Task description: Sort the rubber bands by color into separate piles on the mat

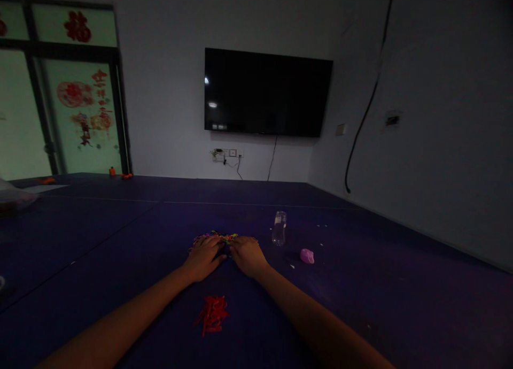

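Purple-blue surface (pixel 140 262) supported both hands. Left hand (pixel 205 258) and right hand (pixel 247 255) lay palm-down, slightly apart, over the multicoloured strands (pixel 228 237), covering much of the pile; whether either pinched any strand could not be determined. Forearms (pixel 132 318) were cut off below.

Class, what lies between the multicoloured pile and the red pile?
In the head view: the left hand and right hand, at the near edge of the multicoloured pile, then purple surface, which looks bare up to the red pile.
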Action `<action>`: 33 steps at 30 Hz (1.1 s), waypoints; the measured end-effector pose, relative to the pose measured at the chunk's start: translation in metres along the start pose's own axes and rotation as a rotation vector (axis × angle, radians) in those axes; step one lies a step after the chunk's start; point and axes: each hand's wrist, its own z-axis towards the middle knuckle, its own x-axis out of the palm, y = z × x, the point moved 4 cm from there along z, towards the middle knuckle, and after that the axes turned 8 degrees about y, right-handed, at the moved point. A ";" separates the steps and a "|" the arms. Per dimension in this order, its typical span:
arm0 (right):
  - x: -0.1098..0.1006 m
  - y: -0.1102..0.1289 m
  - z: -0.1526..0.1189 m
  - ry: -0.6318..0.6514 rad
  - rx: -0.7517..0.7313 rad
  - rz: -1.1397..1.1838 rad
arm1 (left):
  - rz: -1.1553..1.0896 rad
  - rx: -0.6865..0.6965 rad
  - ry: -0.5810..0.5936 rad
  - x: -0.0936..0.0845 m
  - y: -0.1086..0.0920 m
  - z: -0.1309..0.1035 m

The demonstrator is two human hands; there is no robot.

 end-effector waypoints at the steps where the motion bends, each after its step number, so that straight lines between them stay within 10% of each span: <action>1: 0.000 0.000 0.000 0.001 0.001 0.006 | -0.002 -0.018 0.011 0.000 0.001 0.000; 22: 0.024 -0.013 0.005 0.036 -0.121 0.151 | -0.066 0.186 0.042 -0.005 -0.012 -0.003; 33: 0.010 -0.008 0.004 -0.029 -0.098 0.136 | -0.013 -0.073 -0.009 0.004 0.006 0.000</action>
